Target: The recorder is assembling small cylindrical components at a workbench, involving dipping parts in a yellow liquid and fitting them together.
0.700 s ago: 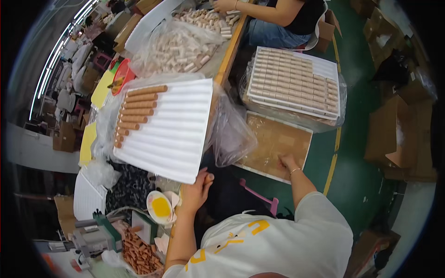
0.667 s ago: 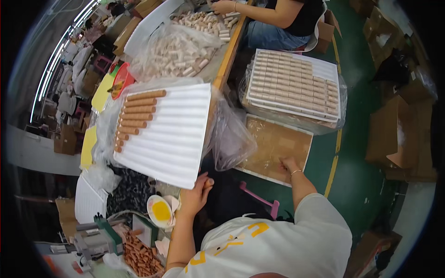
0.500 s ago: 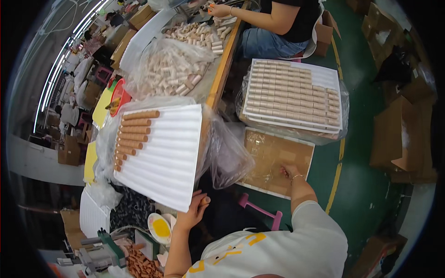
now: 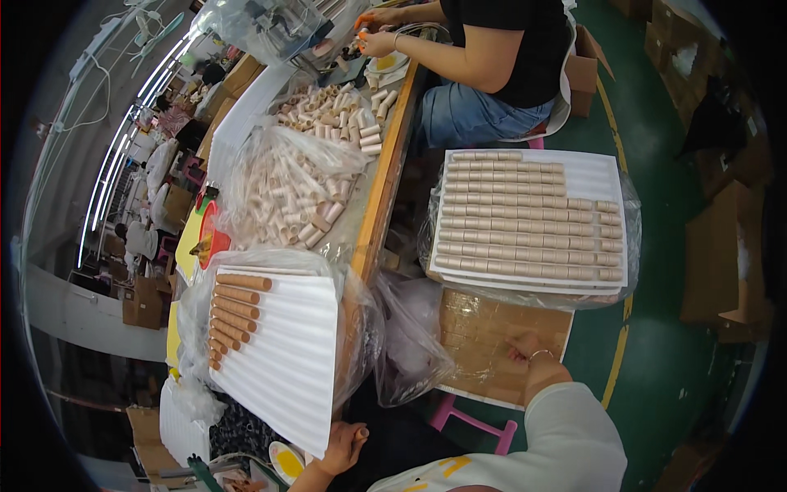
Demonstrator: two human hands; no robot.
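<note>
In the head view, the left hand (image 4: 343,447) rests open-fingered at the near corner of the white grooved tray (image 4: 287,369), gripping nothing; only a short row of brown tubes (image 4: 232,316) fills its far-left grooves, so most grooves remain to be loaded. The right hand (image 4: 525,353) presses flat on a cardboard sheet (image 4: 484,344) on the pink stool (image 4: 471,422), beneath a nearly full tray (image 4: 533,221); whether it pinches anything I cannot tell.
</note>
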